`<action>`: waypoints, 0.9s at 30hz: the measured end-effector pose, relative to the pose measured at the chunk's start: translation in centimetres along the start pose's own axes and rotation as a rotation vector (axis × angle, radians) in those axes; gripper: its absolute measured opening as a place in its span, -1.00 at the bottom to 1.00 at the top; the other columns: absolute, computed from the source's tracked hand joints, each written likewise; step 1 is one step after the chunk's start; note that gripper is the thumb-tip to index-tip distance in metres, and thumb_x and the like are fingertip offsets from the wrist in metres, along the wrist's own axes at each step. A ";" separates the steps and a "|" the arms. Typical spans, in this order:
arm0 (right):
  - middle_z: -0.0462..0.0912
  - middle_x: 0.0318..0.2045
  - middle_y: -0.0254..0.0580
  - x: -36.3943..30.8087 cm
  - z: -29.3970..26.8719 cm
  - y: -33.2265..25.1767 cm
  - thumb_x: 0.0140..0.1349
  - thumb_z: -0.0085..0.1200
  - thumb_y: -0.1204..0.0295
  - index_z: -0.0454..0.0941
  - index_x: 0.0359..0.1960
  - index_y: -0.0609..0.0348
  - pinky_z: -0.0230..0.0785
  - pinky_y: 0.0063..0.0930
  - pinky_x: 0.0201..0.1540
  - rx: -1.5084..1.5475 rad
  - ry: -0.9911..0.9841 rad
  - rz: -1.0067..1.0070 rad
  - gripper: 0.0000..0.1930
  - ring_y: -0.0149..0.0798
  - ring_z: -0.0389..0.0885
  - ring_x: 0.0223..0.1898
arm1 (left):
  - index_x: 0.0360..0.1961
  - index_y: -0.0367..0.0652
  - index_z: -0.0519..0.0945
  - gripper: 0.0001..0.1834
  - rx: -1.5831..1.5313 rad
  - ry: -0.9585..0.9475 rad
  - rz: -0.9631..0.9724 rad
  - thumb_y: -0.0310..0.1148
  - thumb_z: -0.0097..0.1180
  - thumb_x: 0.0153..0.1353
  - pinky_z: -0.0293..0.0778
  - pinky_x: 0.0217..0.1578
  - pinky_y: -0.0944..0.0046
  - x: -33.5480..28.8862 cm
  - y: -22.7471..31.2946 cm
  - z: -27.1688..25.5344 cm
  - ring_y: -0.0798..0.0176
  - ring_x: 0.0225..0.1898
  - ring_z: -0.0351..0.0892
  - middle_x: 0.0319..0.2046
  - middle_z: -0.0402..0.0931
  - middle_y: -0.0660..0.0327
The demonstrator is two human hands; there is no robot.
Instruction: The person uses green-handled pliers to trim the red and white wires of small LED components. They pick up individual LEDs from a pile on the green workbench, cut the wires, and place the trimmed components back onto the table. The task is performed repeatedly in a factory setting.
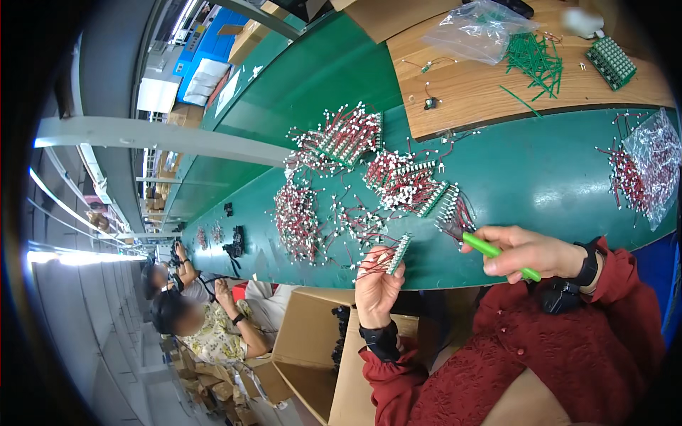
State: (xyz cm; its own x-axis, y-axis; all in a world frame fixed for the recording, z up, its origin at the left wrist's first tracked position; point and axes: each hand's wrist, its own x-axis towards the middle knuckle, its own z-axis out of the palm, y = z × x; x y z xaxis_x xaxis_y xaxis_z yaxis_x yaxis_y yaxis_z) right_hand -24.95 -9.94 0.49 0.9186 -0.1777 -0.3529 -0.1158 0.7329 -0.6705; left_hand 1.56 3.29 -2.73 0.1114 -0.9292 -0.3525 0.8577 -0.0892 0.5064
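Now one strip (399, 253), one green tool (501, 255).

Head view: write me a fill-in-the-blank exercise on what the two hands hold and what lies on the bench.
1. The right hand holds a slim tool whose colour is ____.
2. The left hand holds a small board with a bundle of ____ wires.
3. More wired boards lie in heaps on the long ____ bench.
4. A clear plastic bag rests on the ____ board beyond the bench.

Missing words: green; red; green; wooden
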 end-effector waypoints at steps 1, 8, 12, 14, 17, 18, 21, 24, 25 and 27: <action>0.32 -0.46 -0.43 0.0 0.2 0.2 0.09 0.09 0.31 0.27 0.02 0.17 0.15 -0.65 -0.49 -0.167 0.028 -0.062 -0.52 -0.55 0.25 -0.48 | -0.21 -0.31 0.37 -0.73 0.047 0.031 0.053 -0.52 0.09 0.05 0.47 -0.55 0.36 0.0 -0.2 0.5 0.18 -0.47 0.46 -0.41 0.46 0.08; 0.41 -0.48 -0.35 1.2 1.4 0.3 0.01 0.17 0.20 0.30 0.00 0.22 0.24 -0.58 -0.37 -0.588 0.049 -0.128 -0.44 -0.46 0.38 -0.43 | -0.28 -0.37 0.44 -0.77 0.394 -0.014 0.210 -0.48 0.13 0.05 0.45 -0.59 0.33 0.0 -0.3 1.5 0.22 -0.57 0.48 -0.47 0.47 0.06; 0.39 -0.50 -0.36 1.6 1.5 0.4 -0.01 0.18 0.19 0.31 0.00 0.21 0.24 -0.57 -0.39 -0.579 0.062 -0.130 -0.43 -0.46 0.37 -0.45 | -0.35 -0.37 0.48 -0.85 0.476 0.056 0.329 -0.48 0.10 0.10 0.42 -0.62 0.34 -0.3 -0.1 1.4 0.24 -0.57 0.47 -0.46 0.46 0.08; 0.38 -0.51 -0.36 1.5 1.4 0.3 -0.01 0.19 0.19 0.31 0.00 0.20 0.24 -0.57 -0.40 -0.619 0.074 -0.129 -0.43 -0.46 0.37 -0.46 | -0.37 -0.36 0.49 -0.89 0.513 0.078 0.350 -0.51 0.09 0.10 0.42 -0.63 0.35 -0.3 0.0 1.6 0.24 -0.59 0.47 -0.44 0.47 0.08; 0.39 -0.51 -0.35 1.4 1.6 0.2 -0.01 0.19 0.20 0.31 0.00 0.20 0.25 -0.57 -0.41 -0.663 0.072 -0.135 -0.44 -0.46 0.37 -0.46 | -0.36 -0.35 0.49 -0.90 0.543 0.075 0.365 -0.53 0.08 0.10 0.43 -0.64 0.35 -0.4 0.2 1.4 0.25 -0.59 0.48 -0.43 0.47 0.08; 0.39 -0.51 -0.35 1.4 1.6 0.2 -0.01 0.19 0.20 0.31 0.00 0.20 0.24 -0.56 -0.41 -0.663 0.070 -0.147 -0.44 -0.46 0.37 -0.47 | -0.36 -0.35 0.49 -0.90 0.538 0.080 0.364 -0.54 0.08 0.09 0.43 -0.65 0.35 -0.5 0.2 1.4 0.25 -0.59 0.48 -0.43 0.47 0.08; 0.38 -0.53 -0.35 1.4 1.4 0.5 -0.02 0.19 0.18 0.31 0.00 0.19 0.23 -0.56 -0.43 -0.617 0.075 -0.206 -0.42 -0.46 0.36 -0.48 | -0.36 -0.35 0.49 -0.91 0.529 0.082 0.357 -0.55 0.07 0.09 0.43 -0.66 0.35 -0.2 0.2 1.5 0.25 -0.58 0.49 -0.43 0.47 0.07; 0.37 -0.53 -0.35 1.2 1.4 0.4 -0.03 0.20 0.17 0.31 0.01 0.19 0.23 -0.56 -0.44 -0.633 0.061 -0.179 -0.41 -0.46 0.36 -0.50 | -0.36 -0.36 0.49 -0.91 0.518 0.059 0.349 -0.56 0.08 0.09 0.43 -0.67 0.35 -0.4 0.2 1.7 0.25 -0.58 0.49 -0.42 0.48 0.07; 0.37 -0.53 -0.34 1.1 1.3 0.3 -0.03 0.20 0.17 0.31 0.01 0.19 0.23 -0.56 -0.45 -0.653 0.057 -0.153 -0.40 -0.45 0.35 -0.50 | -0.36 -0.36 0.48 -0.90 0.512 0.045 0.344 -0.56 0.08 0.08 0.43 -0.67 0.35 -0.4 0.2 1.7 0.25 -0.58 0.49 -0.42 0.48 0.07; 0.37 -0.53 -0.33 1.2 0.9 0.5 -0.04 0.20 0.16 0.30 0.02 0.19 0.22 -0.56 -0.45 -0.710 0.050 -0.174 -0.39 -0.45 0.35 -0.50 | -0.35 -0.37 0.48 -0.88 0.524 0.051 0.341 -0.55 0.09 0.08 0.43 -0.67 0.36 -0.4 0.1 1.6 0.26 -0.59 0.48 -0.42 0.47 0.08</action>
State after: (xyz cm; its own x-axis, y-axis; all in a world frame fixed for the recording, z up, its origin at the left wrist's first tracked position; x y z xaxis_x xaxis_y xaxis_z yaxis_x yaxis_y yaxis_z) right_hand -23.57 -9.13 0.32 0.9298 -0.2946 -0.2205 -0.2021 0.0919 -0.9750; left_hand 0.77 3.10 -1.32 0.3704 -0.9193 -0.1331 0.4111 0.0337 0.9110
